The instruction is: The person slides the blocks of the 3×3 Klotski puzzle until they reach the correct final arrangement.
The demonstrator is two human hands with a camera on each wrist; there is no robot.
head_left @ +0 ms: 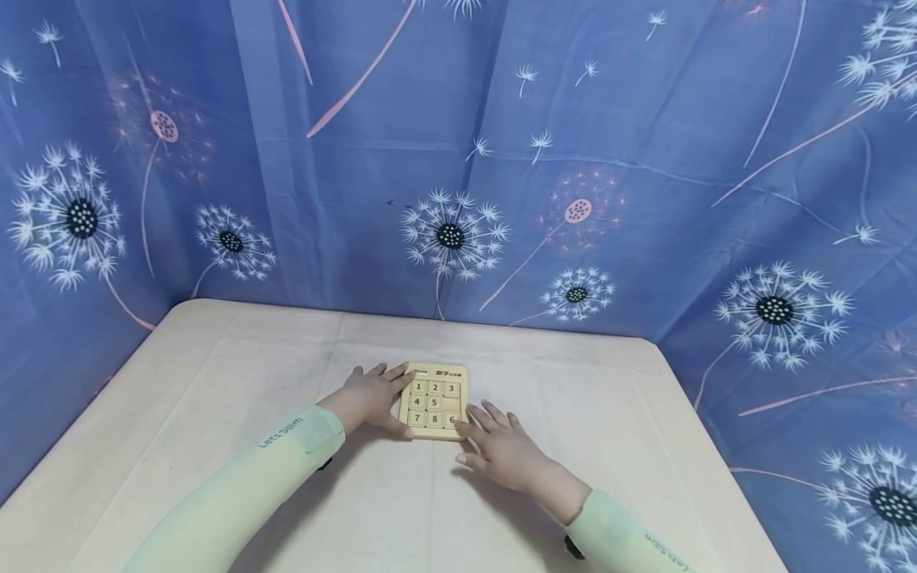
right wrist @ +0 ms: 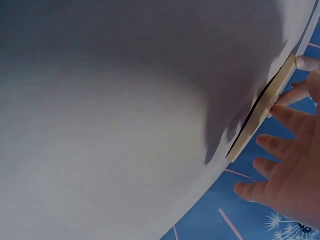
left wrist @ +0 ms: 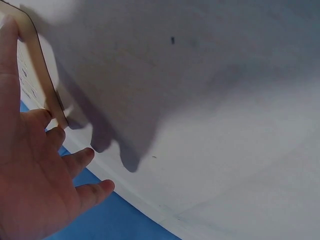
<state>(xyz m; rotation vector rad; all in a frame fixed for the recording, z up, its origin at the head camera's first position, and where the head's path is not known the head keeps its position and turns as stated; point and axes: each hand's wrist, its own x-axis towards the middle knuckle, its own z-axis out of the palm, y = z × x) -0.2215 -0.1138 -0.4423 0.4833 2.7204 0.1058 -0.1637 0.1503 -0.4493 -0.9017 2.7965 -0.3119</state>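
A pale yellow number slide puzzle lies on the light-covered table. Its tiles read 1, 2, 3 on top, 4, 5 and a gap in the middle row, then 7, 8, 6 below. My left hand holds the board's left side, thumb at the lower corner and forefinger near the upper one; its other fingers are spread. At the lower right, my right hand touches the tile numbered 6 with a fingertip, the other fingers extended beside the board. Both wrist views show the board only edge-on.
A pale cloth covers the table, whose far edge meets a blue curtain printed with dandelions. The curtain also runs along both sides. Light green sleeves cover both forearms.
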